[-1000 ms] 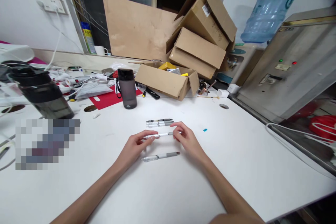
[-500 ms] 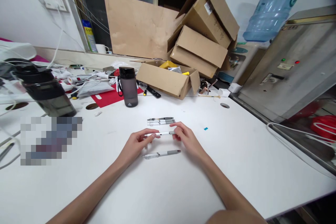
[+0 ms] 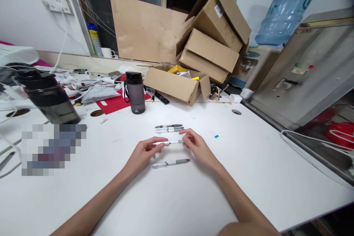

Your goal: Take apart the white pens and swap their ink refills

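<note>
A white pen (image 3: 174, 142) with a grey grip lies crosswise between my two hands. My left hand (image 3: 145, 151) pinches its left end with thumb and fingers. The thumb and fingers of my right hand (image 3: 195, 145) close on its grey right end. Just beyond, several pens (image 3: 169, 129) lie side by side, pointing right. Nearer to me, another white pen with a grey grip (image 3: 171, 163) rests on the white table (image 3: 155, 206), its clear left end close to my left hand.
Behind the pens stand a dark bottle (image 3: 136, 94) and an open cardboard box (image 3: 171, 83). A larger bottle (image 3: 49, 96) is at the left, beside a blurred patch. A small blue piece (image 3: 216, 136) lies right of my right hand. Cables clutter the back left.
The held pen has turned slightly between my fingers. Both hands are in nearly the same place, and the whole view has shifted very slightly.
</note>
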Action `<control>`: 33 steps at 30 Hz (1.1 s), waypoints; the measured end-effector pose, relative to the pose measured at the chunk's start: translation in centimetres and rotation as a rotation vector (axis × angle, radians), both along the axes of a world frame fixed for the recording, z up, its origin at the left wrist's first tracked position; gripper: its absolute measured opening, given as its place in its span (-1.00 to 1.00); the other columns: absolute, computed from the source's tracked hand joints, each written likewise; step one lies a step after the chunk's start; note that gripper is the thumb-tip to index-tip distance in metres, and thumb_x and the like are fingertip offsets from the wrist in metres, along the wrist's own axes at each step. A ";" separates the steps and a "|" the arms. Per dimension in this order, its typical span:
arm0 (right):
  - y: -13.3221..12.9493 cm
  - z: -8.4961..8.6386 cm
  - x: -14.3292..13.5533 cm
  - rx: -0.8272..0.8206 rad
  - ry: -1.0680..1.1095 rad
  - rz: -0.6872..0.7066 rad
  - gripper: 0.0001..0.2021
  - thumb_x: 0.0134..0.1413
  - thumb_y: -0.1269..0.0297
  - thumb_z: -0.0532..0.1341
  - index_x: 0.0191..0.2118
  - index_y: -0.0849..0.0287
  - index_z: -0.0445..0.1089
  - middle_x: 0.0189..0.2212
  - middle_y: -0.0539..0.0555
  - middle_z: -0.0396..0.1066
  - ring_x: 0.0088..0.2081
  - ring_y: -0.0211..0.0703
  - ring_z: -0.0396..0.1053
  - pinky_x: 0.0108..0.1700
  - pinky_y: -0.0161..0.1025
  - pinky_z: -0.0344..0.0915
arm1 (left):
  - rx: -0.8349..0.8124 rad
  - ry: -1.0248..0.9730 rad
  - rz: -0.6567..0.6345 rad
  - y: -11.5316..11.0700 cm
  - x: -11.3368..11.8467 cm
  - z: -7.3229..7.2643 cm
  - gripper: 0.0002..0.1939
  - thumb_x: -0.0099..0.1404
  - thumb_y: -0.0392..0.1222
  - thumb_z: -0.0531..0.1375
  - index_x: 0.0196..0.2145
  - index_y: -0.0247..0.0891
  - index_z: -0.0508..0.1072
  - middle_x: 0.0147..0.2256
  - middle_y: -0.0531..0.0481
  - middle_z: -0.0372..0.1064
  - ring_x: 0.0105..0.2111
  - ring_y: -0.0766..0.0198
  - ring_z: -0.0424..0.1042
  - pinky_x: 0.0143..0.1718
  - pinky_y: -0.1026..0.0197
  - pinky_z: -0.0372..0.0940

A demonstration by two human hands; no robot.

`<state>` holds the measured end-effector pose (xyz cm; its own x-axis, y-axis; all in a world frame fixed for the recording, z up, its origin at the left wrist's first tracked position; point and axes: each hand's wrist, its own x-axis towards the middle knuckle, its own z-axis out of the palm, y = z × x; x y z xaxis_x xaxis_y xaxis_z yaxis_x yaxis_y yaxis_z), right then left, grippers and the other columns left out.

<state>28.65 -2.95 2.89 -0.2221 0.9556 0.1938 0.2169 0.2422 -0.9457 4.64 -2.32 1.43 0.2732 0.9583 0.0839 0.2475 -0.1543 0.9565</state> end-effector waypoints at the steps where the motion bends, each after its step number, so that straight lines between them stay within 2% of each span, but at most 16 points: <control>1: 0.0 0.0 0.0 -0.005 -0.006 0.007 -0.75 0.33 0.07 0.12 -0.05 0.06 0.43 -0.45 -0.07 0.21 -0.36 -0.18 0.19 -0.27 -0.26 0.09 | 0.005 0.004 -0.009 0.0 0.0 -0.1 -0.59 0.32 0.13 0.25 -0.04 -0.17 0.63 -0.38 -0.02 0.51 -0.44 0.25 0.32 -0.44 0.28 0.14; 5: -0.1 -0.2 -0.3 -0.007 -0.030 0.020 -0.72 0.33 0.01 0.10 -0.10 0.05 0.44 -0.49 -0.07 0.11 -0.43 -0.19 0.06 -0.37 -0.27 0.01 | 0.029 0.019 -0.017 0.0 -0.1 -0.2 -0.58 0.31 0.13 0.26 -0.05 -0.19 0.63 -0.42 -0.01 0.49 -0.50 0.27 0.29 -0.51 0.29 0.10; 9: -0.1 -0.1 -0.4 -0.048 0.019 0.041 -0.71 0.33 0.00 0.10 -0.10 0.06 0.43 -0.51 -0.08 0.15 -0.47 -0.21 0.05 -0.40 -0.28 0.00 | 0.043 -0.031 0.004 -0.2 -0.1 0.4 -0.59 0.30 0.11 0.29 -0.03 -0.18 0.61 -0.34 -0.05 0.56 -0.41 0.19 0.43 -0.40 0.25 0.27; 11: -0.2 0.0 -0.6 -0.054 0.059 0.069 -0.70 0.33 -0.01 0.11 -0.08 0.08 0.41 -0.52 -0.08 0.21 -0.47 -0.22 0.09 -0.39 -0.28 0.04 | 0.009 -0.116 0.026 -0.3 0.0 0.8 -0.56 0.29 0.10 0.31 0.03 -0.17 0.56 -0.31 -0.06 0.57 -0.28 0.11 0.50 -0.31 0.22 0.34; 14: -0.6 0.1 -1.1 -0.074 0.112 0.138 -0.68 0.31 -0.02 0.15 -0.05 0.11 0.38 -0.49 -0.06 0.34 -0.44 -0.22 0.21 -0.32 -0.26 0.15 | -0.082 -0.240 0.097 -0.3 0.1 0.8 -0.54 0.27 0.11 0.33 0.02 -0.19 0.56 -0.21 -0.10 0.55 -0.12 0.06 0.49 -0.24 0.21 0.36; 17: -1.2 0.1 -1.9 -0.154 0.120 0.242 -0.67 0.28 -0.04 0.20 -0.06 0.10 0.37 -0.42 0.00 0.49 -0.37 -0.19 0.35 -0.23 -0.22 0.25 | -0.186 -0.349 0.130 -0.2 0.3 0.6 -0.55 0.28 0.13 0.31 -0.03 -0.23 0.60 -0.16 -0.13 0.49 -0.09 0.07 0.44 -0.15 0.18 0.37; 20: -1.7 0.0 -2.6 -0.169 0.110 0.307 -0.70 0.28 -0.03 0.22 -0.10 0.10 0.42 -0.31 0.05 0.54 -0.25 -0.14 0.45 -0.11 -0.17 0.30 | -0.212 -0.424 0.071 -0.3 0.5 0.5 -0.53 0.32 0.14 0.26 0.00 -0.25 0.59 -0.19 -0.12 0.45 -0.13 0.10 0.43 -0.07 0.13 0.35; 22: -1.8 -0.1 -3.0 -0.120 0.119 0.269 -0.72 0.29 0.00 0.21 -0.08 0.08 0.45 -0.22 0.06 0.54 -0.17 -0.12 0.47 -0.05 -0.16 0.32 | -0.202 -0.392 0.036 -0.5 0.6 0.7 -0.53 0.35 0.16 0.22 -0.01 -0.26 0.59 -0.27 -0.07 0.40 -0.22 0.15 0.41 -0.11 0.15 0.35; 24: -1.6 -0.1 -3.2 -0.059 0.130 0.181 -0.73 0.29 0.01 0.21 -0.06 0.06 0.47 -0.14 0.07 0.53 -0.11 -0.11 0.46 -0.03 -0.16 0.32 | -0.193 -0.332 0.002 -0.7 0.7 1.2 -0.54 0.37 0.17 0.20 -0.03 -0.26 0.58 -0.36 -0.01 0.31 -0.34 0.22 0.34 -0.25 0.22 0.33; 29: -1.3 0.0 -4.0 0.041 0.176 -0.016 -0.74 0.26 0.04 0.24 -0.05 0.03 0.50 -0.03 0.07 0.51 -0.03 -0.09 0.43 0.00 -0.18 0.31 | -0.157 -0.309 -0.108 -1.2 0.8 1.9 -0.64 0.37 0.13 0.22 -0.21 -0.26 0.54 -0.45 0.08 0.08 -0.49 0.34 0.09 -0.53 0.32 0.11; 31: -1.1 0.2 -4.4 0.064 0.200 -0.017 -0.73 0.26 0.05 0.24 -0.02 0.02 0.50 -0.01 0.07 0.49 0.00 -0.09 0.43 0.00 -0.19 0.31 | -0.158 -0.269 -0.147 -1.4 0.9 1.9 -0.64 0.38 0.13 0.21 -0.29 -0.25 0.50 -0.46 0.09 0.08 -0.52 0.37 0.06 -0.56 0.32 0.05; 33: -1.0 0.5 -4.9 0.096 0.200 0.027 -0.75 0.27 0.06 0.23 -0.08 0.04 0.54 -0.03 0.07 0.49 0.01 -0.09 0.42 0.03 -0.20 0.31 | -0.165 -0.224 -0.181 -1.6 1.0 1.8 -0.64 0.40 0.13 0.19 -0.28 -0.24 0.50 -0.47 0.10 0.09 -0.53 0.38 0.06 -0.55 0.32 0.03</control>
<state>23.71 -3.92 3.40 -0.1955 0.9249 0.3261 0.0199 0.3362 -0.9416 5.65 -3.89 3.26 0.4326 0.9015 0.0085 0.0112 -0.0148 0.9998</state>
